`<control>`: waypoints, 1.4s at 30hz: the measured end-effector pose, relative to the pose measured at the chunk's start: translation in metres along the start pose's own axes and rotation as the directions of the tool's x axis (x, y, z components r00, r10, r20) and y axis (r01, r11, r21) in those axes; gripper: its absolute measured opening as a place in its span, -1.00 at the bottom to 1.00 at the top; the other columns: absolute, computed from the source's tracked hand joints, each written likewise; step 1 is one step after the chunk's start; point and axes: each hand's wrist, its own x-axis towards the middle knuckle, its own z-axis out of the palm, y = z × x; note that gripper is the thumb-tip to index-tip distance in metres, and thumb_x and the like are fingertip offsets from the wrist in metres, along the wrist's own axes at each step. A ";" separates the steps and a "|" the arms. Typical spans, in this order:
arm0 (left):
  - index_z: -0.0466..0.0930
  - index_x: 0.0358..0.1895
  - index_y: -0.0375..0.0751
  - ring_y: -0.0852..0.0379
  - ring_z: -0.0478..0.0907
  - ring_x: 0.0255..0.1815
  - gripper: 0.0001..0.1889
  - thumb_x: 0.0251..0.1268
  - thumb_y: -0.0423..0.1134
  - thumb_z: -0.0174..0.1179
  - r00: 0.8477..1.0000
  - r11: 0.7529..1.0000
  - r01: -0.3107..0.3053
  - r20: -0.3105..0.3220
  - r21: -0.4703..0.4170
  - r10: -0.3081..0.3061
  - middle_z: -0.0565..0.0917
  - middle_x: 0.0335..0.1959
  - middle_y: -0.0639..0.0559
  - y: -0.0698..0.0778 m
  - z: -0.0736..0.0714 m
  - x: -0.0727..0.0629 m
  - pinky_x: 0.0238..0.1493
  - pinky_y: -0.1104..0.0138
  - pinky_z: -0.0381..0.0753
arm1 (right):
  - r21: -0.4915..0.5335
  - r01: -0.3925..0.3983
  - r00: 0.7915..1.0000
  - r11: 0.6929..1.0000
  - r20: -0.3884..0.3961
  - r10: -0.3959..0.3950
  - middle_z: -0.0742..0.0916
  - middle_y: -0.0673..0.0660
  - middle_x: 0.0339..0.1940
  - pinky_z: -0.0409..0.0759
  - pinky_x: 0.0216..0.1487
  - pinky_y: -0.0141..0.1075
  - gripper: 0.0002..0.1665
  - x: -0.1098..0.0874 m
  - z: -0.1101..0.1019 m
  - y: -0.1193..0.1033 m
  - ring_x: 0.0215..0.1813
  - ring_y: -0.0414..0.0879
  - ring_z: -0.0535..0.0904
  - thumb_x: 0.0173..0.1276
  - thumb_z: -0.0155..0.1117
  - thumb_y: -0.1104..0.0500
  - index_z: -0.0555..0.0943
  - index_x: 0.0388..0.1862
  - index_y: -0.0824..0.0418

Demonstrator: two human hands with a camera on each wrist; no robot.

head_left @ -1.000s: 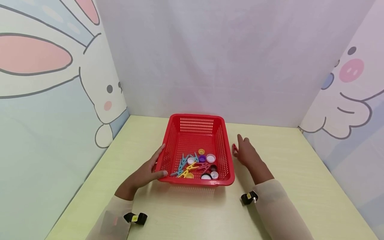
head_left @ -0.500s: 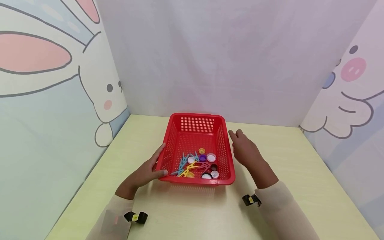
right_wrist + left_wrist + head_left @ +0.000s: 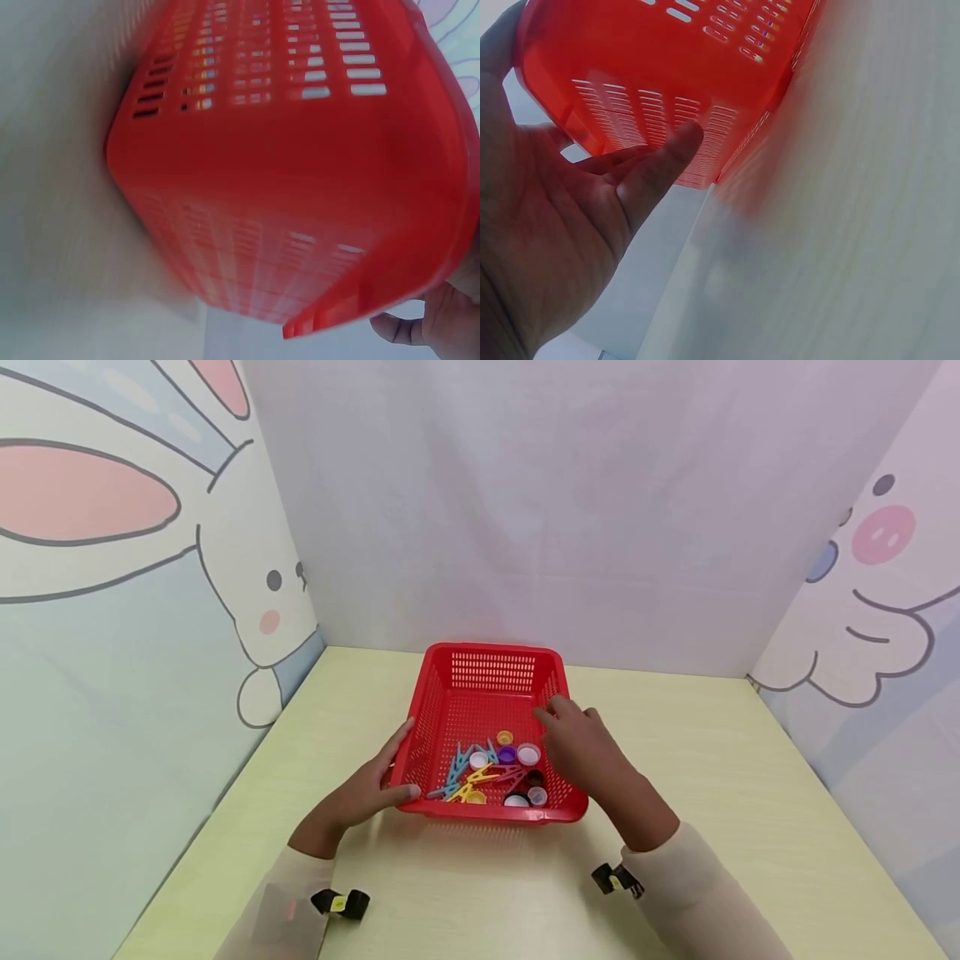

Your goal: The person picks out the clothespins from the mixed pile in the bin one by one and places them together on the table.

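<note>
A red plastic basket (image 3: 489, 812) stands on the table, with coloured clothespins (image 3: 453, 774) and bottle caps (image 3: 528, 754) lying toward its near end. My left hand (image 3: 360, 796) holds the basket's near-left corner, thumb over the rim and other fingers along the outer wall. Over the basket's right rim reaches my right hand (image 3: 581, 747), fingers bent down toward the inside. The red clothespin it pinched a moment ago is hidden behind the hand. In the right wrist view the basket wall covers most of that hand, leaving a thumb and part of the palm (image 3: 442, 326).
The pale table (image 3: 720, 777) runs to a grey-white cloth backdrop (image 3: 525, 527) close behind the basket. Cartoon-printed panels (image 3: 97, 693) rise at both sides. A black strap device (image 3: 341, 904) sits at each wrist.
My right hand has moved from the table right of the basket, where it pinched a red clothespin, up and left over the rim. The left hand and basket have barely moved.
</note>
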 end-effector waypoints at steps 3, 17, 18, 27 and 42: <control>-0.30 0.84 0.15 -0.32 0.42 0.48 0.24 0.33 -0.16 0.48 1.000 1.000 0.001 0.000 0.000 -0.001 0.31 0.59 -0.35 0.000 0.000 0.000 0.08 0.20 0.87 | 0.041 0.020 0.999 0.999 0.043 -0.022 0.74 0.18 0.15 0.72 0.25 0.21 -0.23 -0.001 0.002 -0.006 0.25 0.11 0.69 0.16 0.77 0.11 0.72 0.37 0.14; -0.30 0.84 0.13 -0.34 0.42 0.49 0.23 0.33 -0.17 0.47 1.000 1.000 0.014 -0.002 -0.008 -0.014 0.30 0.60 -0.35 0.004 0.001 -0.001 0.08 0.20 0.87 | 0.203 0.023 0.946 0.979 0.312 -0.087 0.83 0.07 0.22 0.62 0.31 0.13 -0.39 0.000 0.012 -0.028 0.33 0.06 0.65 0.13 0.77 0.17 0.84 0.22 0.06; -0.30 0.84 0.14 -0.34 0.42 0.49 0.24 0.33 -0.16 0.48 1.000 1.000 0.014 -0.003 -0.006 -0.014 0.30 0.60 -0.35 0.004 0.001 -0.001 0.08 0.20 0.87 | 0.218 0.018 0.939 0.976 0.332 -0.091 0.83 0.06 0.21 0.64 0.31 0.12 -0.39 0.000 0.012 -0.028 0.31 0.05 0.65 0.12 0.77 0.17 0.85 0.21 0.05; -0.29 0.84 0.15 -0.32 0.44 0.47 0.23 0.32 -0.14 0.48 1.000 1.000 0.018 -0.008 0.004 -0.018 0.32 0.58 -0.35 0.004 0.001 -0.001 0.08 0.20 0.87 | 0.285 -0.063 0.879 0.956 0.470 -0.082 0.83 0.05 0.00 0.89 -0.03 -0.04 -0.45 0.003 0.019 -0.029 0.03 -0.02 0.67 0.16 0.74 0.17 0.86 0.18 0.04; -0.29 0.84 0.15 -0.31 0.44 0.46 0.24 0.31 -0.14 0.48 1.000 1.000 0.028 -0.011 -0.004 -0.028 0.32 0.57 -0.35 0.005 0.001 -0.002 0.08 0.21 0.87 | 0.254 -0.147 0.806 0.956 0.591 -0.033 0.73 0.01 -0.18 0.85 -0.16 -0.16 -0.60 0.012 0.025 -0.031 -0.12 -0.06 0.65 0.22 0.71 0.08 0.87 0.06 -0.02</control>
